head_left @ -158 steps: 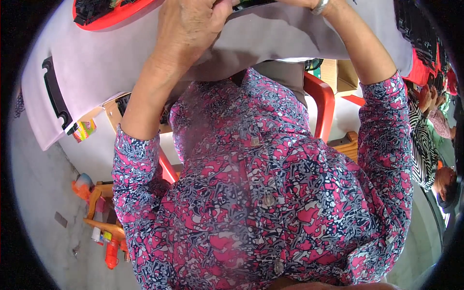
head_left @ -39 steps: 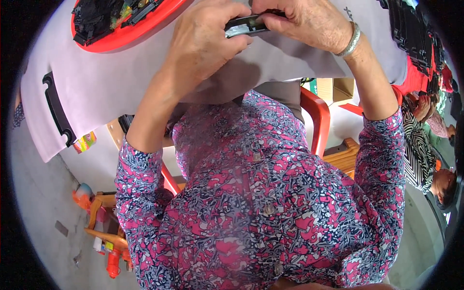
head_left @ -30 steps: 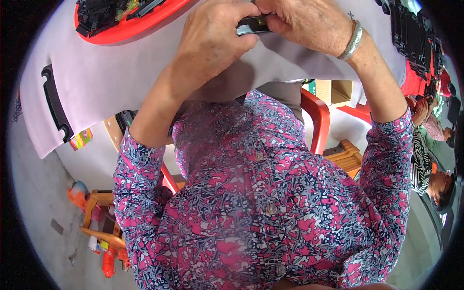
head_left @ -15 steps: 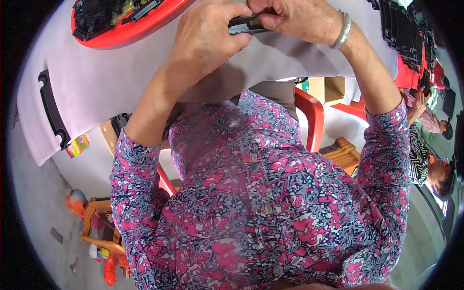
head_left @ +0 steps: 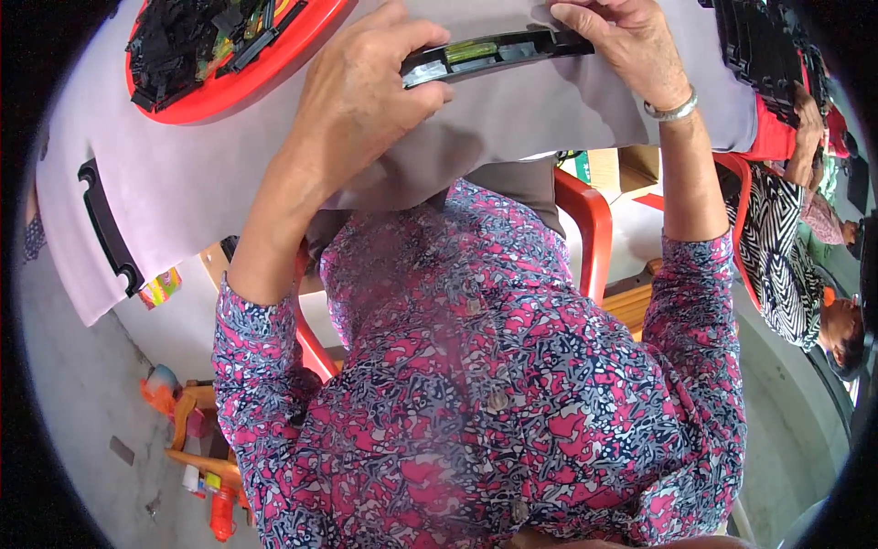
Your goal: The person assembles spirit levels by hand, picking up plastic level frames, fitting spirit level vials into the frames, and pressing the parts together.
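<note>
A long, slightly curved black plastic handle [head_left: 512, 53] with a hollow, compartmented side is held over the table. Something yellow-green and clear shows in its middle. My left hand [head_left: 366, 87] grips its left end between thumb and fingers. At its right end is my right hand [head_left: 626, 46], thumb and fingers closed together; part of these fingers lies beyond the upper edge of the view. A similar black handle [head_left: 110, 229] lies by the table's left edge. Up at the left, a red round tray [head_left: 265, 78] bears many small black plastic pieces [head_left: 178, 46].
A pale cloth [head_left: 229, 165] covers the table. Stacked black plastic parts [head_left: 754, 55] lie at the far right, near another person [head_left: 777, 238] in a zigzag-patterned top. A red chair [head_left: 585, 220] and a cardboard box [head_left: 626, 174] stand below the table's edge.
My hands have moved apart, the right one to the right, and more of the black handle shows between them. The red tray and the handle at the left sit slightly lower in view.
</note>
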`<action>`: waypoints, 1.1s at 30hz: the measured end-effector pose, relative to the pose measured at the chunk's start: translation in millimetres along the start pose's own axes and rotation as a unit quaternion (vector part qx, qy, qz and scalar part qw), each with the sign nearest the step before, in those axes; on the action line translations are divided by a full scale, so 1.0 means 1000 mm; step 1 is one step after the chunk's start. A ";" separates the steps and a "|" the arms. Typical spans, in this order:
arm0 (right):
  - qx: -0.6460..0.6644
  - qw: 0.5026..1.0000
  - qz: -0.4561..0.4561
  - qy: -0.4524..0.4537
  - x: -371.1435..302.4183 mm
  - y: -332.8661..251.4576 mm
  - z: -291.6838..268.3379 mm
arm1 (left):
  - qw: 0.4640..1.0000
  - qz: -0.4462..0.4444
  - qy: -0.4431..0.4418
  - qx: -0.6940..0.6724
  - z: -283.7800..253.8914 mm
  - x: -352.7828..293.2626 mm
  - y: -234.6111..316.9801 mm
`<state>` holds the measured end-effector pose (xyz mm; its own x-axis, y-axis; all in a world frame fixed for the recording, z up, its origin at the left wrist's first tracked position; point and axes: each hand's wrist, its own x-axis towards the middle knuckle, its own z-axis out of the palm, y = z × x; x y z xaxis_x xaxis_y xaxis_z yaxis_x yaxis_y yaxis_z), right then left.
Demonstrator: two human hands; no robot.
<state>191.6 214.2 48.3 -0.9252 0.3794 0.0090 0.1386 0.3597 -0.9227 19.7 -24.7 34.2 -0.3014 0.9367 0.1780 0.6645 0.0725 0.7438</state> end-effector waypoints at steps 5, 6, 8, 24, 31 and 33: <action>0.079 0.996 0.014 0.047 -0.006 0.004 0.014 | 1.000 0.008 -0.010 0.006 -0.004 0.003 0.005; 0.098 0.993 0.011 0.059 -0.006 0.005 0.015 | 1.000 0.006 -0.017 0.009 -0.004 0.004 0.005; 0.095 0.993 0.032 0.059 -0.008 0.006 0.016 | 1.000 0.005 -0.024 0.013 -0.003 0.006 0.004; 0.142 0.983 0.090 0.071 -0.013 -0.011 0.036 | 0.997 -0.052 -0.061 0.020 -0.015 0.033 0.050; 0.022 0.993 -0.001 0.115 -0.013 0.000 0.036 | 0.993 -0.062 -0.091 0.029 -0.009 0.042 0.055; -0.029 0.992 -0.037 0.114 -0.012 0.000 0.037 | 0.994 -0.053 -0.092 0.036 -0.007 0.042 0.053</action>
<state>190.0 178.4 34.3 -0.8301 0.5313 0.1695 0.0993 0.4399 -0.8925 37.6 15.8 85.9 -0.2456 0.9691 -0.0242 0.6850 0.1912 0.7030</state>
